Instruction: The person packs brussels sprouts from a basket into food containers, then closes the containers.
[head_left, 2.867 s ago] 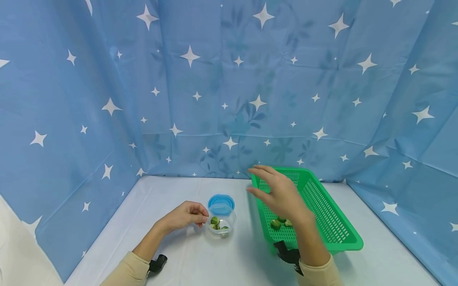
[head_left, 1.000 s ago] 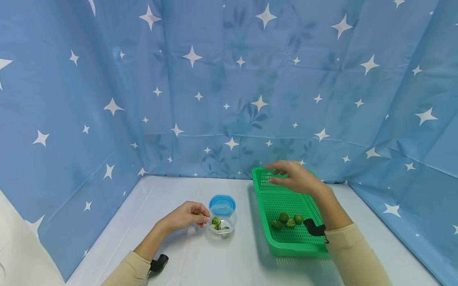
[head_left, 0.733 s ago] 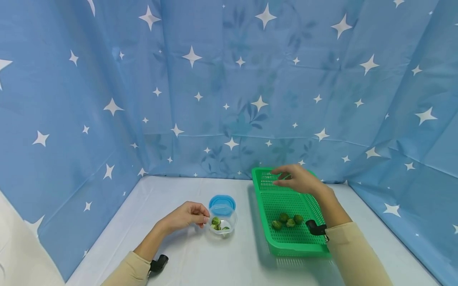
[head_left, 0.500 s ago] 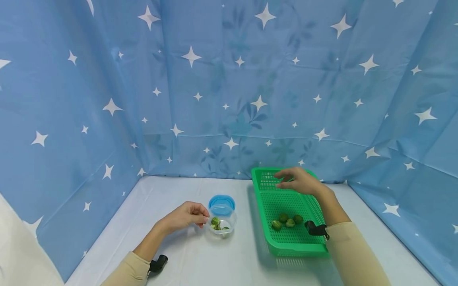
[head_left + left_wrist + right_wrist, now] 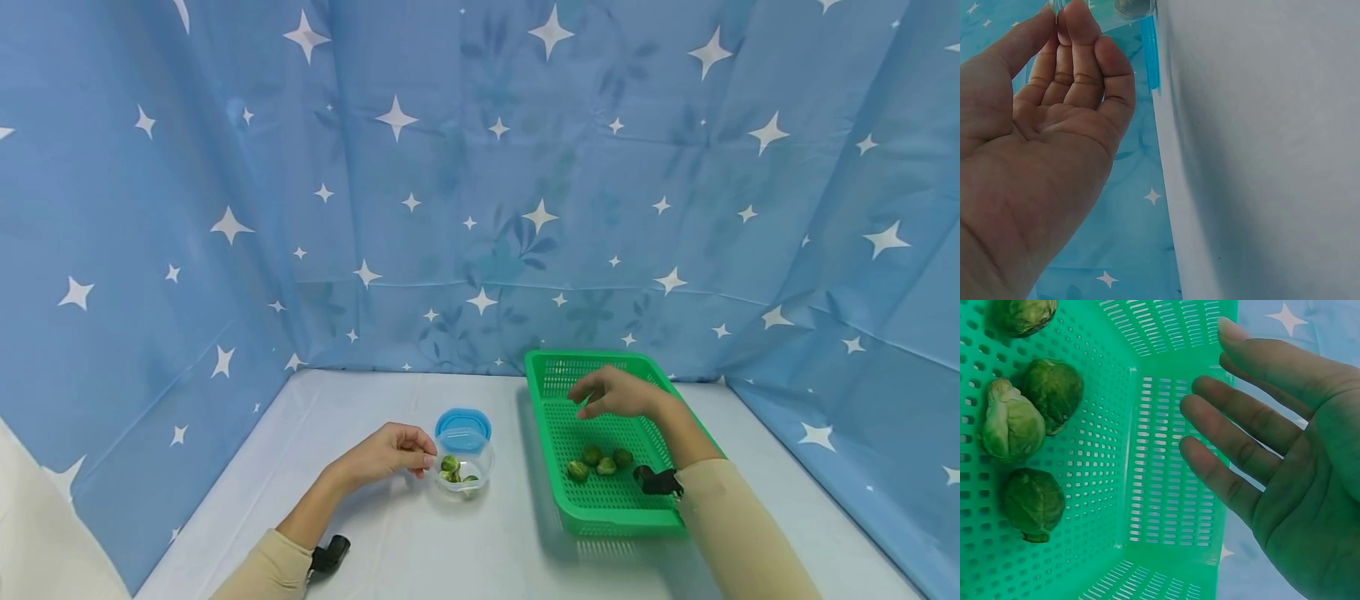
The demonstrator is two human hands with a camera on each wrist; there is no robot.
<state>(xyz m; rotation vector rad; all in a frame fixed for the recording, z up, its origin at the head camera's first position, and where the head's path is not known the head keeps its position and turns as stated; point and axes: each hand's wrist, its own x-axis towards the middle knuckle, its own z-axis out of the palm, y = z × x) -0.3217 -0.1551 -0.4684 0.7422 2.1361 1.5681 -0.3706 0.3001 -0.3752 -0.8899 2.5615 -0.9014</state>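
My left hand (image 5: 393, 450) pinches the near-left rim of a small clear plastic container (image 5: 486, 467) between thumb and fingertips; the left wrist view shows the fingertips (image 5: 1079, 25) at its edge. Several Brussels sprouts (image 5: 451, 464) lie inside it. A blue lid (image 5: 463, 421) lies just behind the container, partly seen through its wall. My right hand (image 5: 618, 393) hovers over the green basket (image 5: 551, 467), its fingers spread and holding nothing. Below it, several Brussels sprouts (image 5: 1035, 500) are grouped on the basket's perforated floor, apart from the fingers.
The basket's raised slotted walls (image 5: 1172, 469) surround the sprouts, at the right of the white-covered table (image 5: 375, 542). A blue curtain (image 5: 480, 183) with white stars hangs behind the table and along its sides. Each wrist carries a black camera (image 5: 328, 552).
My right hand has moved from the basket's left rim to the right, then down lower into the basket, uncovering the sprouts there. The left hand and container have stayed in place.
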